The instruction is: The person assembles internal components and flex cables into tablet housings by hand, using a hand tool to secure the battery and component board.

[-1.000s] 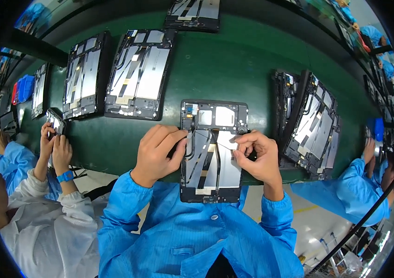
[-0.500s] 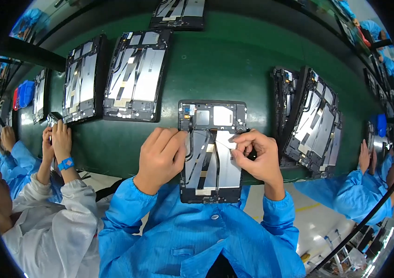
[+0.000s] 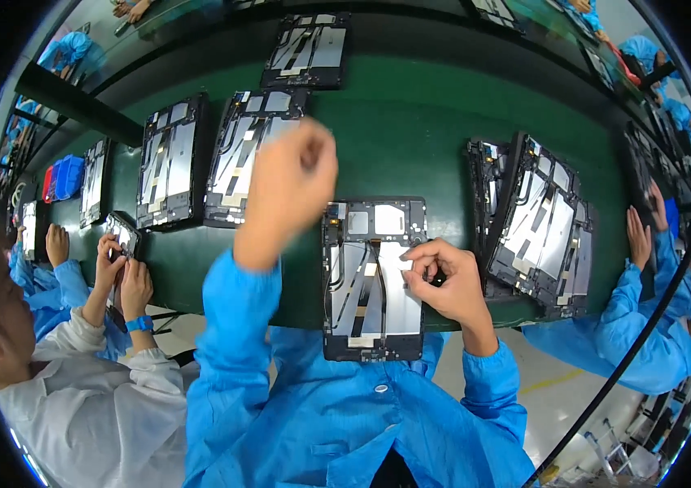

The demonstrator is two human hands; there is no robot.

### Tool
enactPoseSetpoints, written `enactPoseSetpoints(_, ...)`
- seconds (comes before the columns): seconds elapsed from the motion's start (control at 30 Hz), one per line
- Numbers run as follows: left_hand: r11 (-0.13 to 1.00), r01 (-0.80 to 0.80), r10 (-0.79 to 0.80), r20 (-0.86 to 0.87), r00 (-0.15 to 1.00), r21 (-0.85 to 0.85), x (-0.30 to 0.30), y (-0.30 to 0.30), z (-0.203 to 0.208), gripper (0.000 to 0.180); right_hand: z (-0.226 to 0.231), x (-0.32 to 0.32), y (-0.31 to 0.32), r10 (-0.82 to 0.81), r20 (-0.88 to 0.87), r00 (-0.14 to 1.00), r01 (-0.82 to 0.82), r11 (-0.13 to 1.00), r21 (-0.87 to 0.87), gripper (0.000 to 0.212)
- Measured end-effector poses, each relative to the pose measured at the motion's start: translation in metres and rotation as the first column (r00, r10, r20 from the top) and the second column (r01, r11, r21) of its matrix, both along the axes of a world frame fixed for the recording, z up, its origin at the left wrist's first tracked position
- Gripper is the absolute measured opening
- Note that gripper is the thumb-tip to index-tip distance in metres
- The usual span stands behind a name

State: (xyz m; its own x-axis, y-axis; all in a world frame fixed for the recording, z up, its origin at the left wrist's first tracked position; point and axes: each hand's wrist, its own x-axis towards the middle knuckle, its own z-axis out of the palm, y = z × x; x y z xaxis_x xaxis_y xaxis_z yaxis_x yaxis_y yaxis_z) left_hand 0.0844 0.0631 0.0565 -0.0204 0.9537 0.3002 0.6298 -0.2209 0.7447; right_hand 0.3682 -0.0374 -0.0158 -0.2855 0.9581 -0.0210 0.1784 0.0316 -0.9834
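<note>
An opened tablet (image 3: 398, 317) with silver battery panels, black cables and a dark frame lies before me, its near end jutting past the table edge. My right hand (image 3: 453, 286) is at its right side, thumb and forefinger pinched together over the silver panel. Something small and dark shows behind those fingers; I cannot make out what they hold. My left hand (image 3: 290, 191) is raised to the upper left of this tablet, smeared by motion, fingers seemingly curled. Behind it, partly covered, sits another opened tablet (image 3: 227, 175).
More opened tablets stand in stacks at the left (image 3: 168, 175) and lean together at the right (image 3: 536, 228); one lies at the far side (image 3: 309, 53) of the green table (image 3: 410, 122). A person in white handles a device (image 3: 123, 234) on my left. Another co-worker (image 3: 646, 350) sits right.
My left hand has left the tablet's left edge and swung up and away over the tablets behind. My right hand keeps its pinch at the right side. The view has shifted slightly.
</note>
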Motion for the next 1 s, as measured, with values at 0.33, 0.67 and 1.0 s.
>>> enactPoseSetpoints(0.33,0.757,-0.460,0.168,-0.541,0.824,-0.464,-0.118,0.261,-0.042,0.105,-0.001,-0.002,0.002,0.005,-0.026,1.000,-0.006,1.000,-0.021,0.027)
enactPoseSetpoints(0.67,0.644,-0.392,0.312,-0.243,0.919,-0.657,-0.143,0.272,-0.055,0.058,0.006,-0.002,0.005,0.013,0.016,1.000,-0.013,1.000,0.018,0.027)
enactPoseSetpoints(1.0,0.771,-0.131,0.461,0.404,0.790,-0.623,-0.166,0.276,-0.042,0.025,0.002,-0.002,0.004,0.010,0.010,1.000,-0.010,0.999,0.045,0.028)
